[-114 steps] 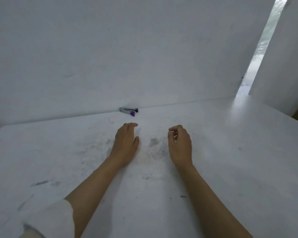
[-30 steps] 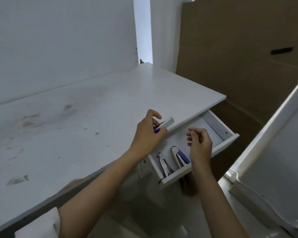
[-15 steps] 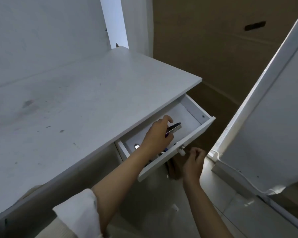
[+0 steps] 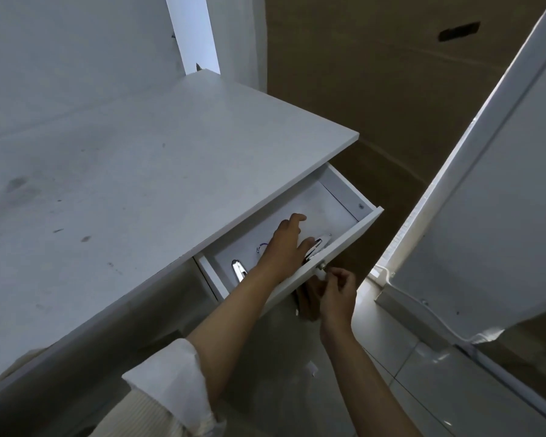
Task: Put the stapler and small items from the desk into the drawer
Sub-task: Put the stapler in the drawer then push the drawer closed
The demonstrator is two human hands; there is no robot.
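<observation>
White wooden drawer (image 4: 344, 197) stands pulled out under right end of white desk top (image 4: 139, 184). Your left hand (image 4: 284, 247) reaches inside, fingers loosely spread over small silver stapler (image 4: 315, 247) lying on drawer floor near front wall; whether you grip it, cannot tell. Your right hand (image 4: 338, 293) pinches small white knob (image 4: 320, 272) on drawer front. Shiny metal tool (image 4: 238, 269) lies in drawer's left end, beside left forearm.

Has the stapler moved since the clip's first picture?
Yes. The stapler has left the desk top by the back wall and now lies in the open drawer, under the left hand.
</observation>
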